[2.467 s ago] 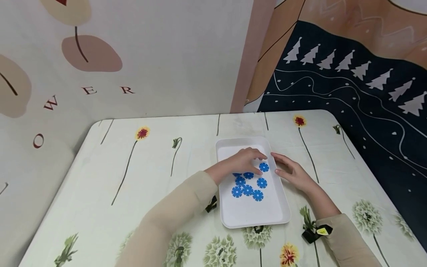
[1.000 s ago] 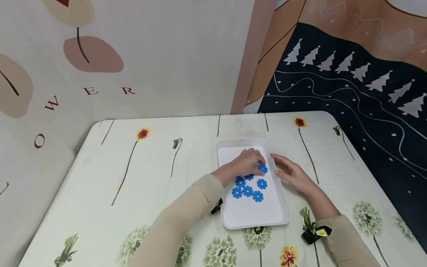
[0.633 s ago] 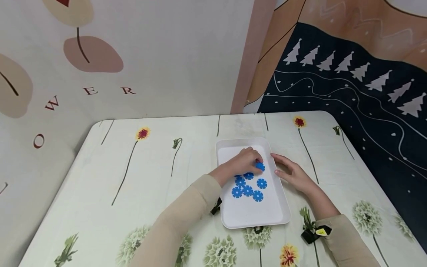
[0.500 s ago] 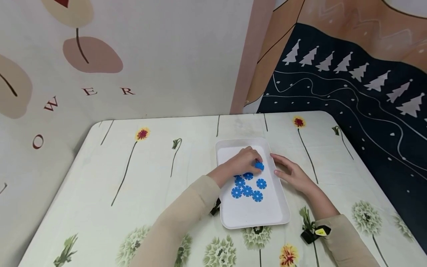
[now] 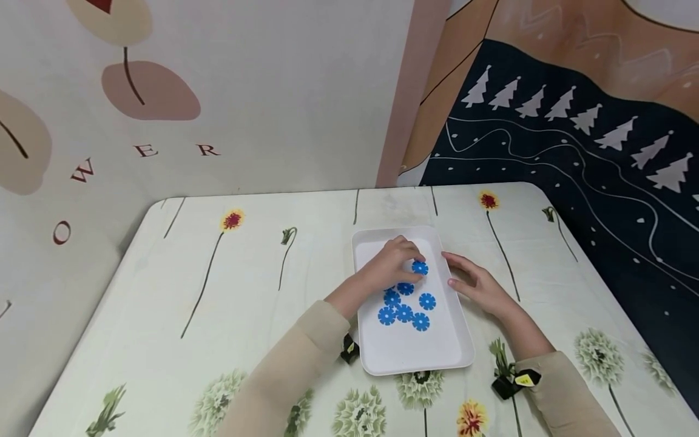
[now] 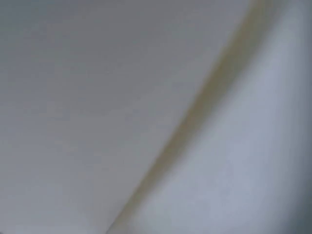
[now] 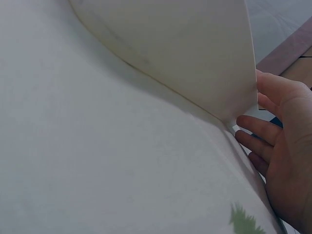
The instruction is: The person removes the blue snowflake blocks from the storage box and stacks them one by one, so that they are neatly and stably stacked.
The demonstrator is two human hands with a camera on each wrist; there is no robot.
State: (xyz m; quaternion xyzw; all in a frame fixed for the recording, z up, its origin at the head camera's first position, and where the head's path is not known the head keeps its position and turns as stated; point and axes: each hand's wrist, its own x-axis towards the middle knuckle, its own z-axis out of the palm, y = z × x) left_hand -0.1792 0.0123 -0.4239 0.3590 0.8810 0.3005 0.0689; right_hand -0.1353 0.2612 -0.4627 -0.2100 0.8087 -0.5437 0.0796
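A white tray (image 5: pixel 416 355) lies on the table with several flat, notched blue discs in it. My left hand (image 5: pixel 389 266) reaches over the tray's left wall, its thumb and a finger at opposite edges of one blue disc (image 5: pixel 420 267), which it seems to pinch. Other discs lie below it, among them a single disc (image 5: pixel 428 301) to the right and a cluster with a disc (image 5: pixel 404 313) in its middle. Along the tray's right wall rests my right hand (image 5: pixel 482 288), fingers relaxed. In the right wrist view its fingers (image 7: pixel 261 129) are by the tray's corner.
The table (image 5: pixel 246 315) has a flower-printed cover, and a pale wall (image 5: pixel 295 121) stands behind it. A dark tree-patterned hanging (image 5: pixel 573 164) borders the right side. The left wrist view holds only blurred pale surfaces.
My left hand came down on the upper right disc, and that disc has shifted a little left and away with the fingers. The right hand stays at the tray's right wall.
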